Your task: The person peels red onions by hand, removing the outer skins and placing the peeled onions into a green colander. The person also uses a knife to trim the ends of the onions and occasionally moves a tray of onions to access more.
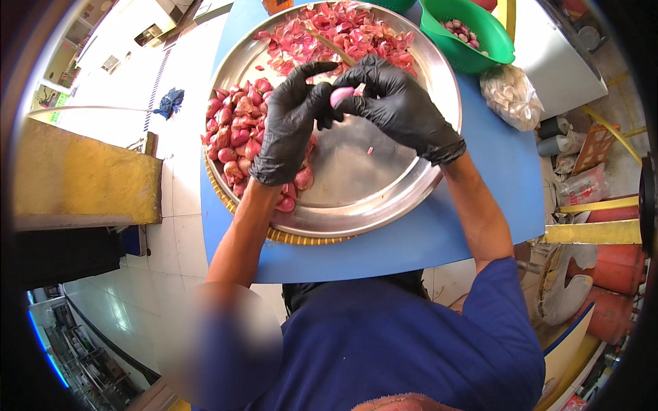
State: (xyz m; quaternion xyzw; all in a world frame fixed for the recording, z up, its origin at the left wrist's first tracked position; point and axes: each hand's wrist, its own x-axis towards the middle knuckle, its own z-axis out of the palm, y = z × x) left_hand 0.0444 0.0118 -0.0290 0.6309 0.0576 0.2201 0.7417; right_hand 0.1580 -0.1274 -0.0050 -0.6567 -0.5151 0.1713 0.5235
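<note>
Both my hands wear black gloves and meet above a large round metal tray [354,174]. A peeled-looking pink shallot [341,96] sits at the thumb and fingers of my right hand [393,100]. A slim tan handle [331,45] sticks out up and left from behind that hand; its other end is hidden. My left hand [293,113] is at the shallot's left end, thumb close against it and forefinger stretched out above. Whether it grips the shallot is unclear. Unpeeled red shallots [239,123] are heaped under and left of it. Loose red skins [349,31] cover the tray's far side.
The tray rests on a woven base [303,238] on a blue table [493,169]. A green plastic colander [478,46] at far right holds shallots. Beside it lies a clear bag of pale bulbs, apparently garlic [510,97]. A yellow block [87,174] stands left of the table.
</note>
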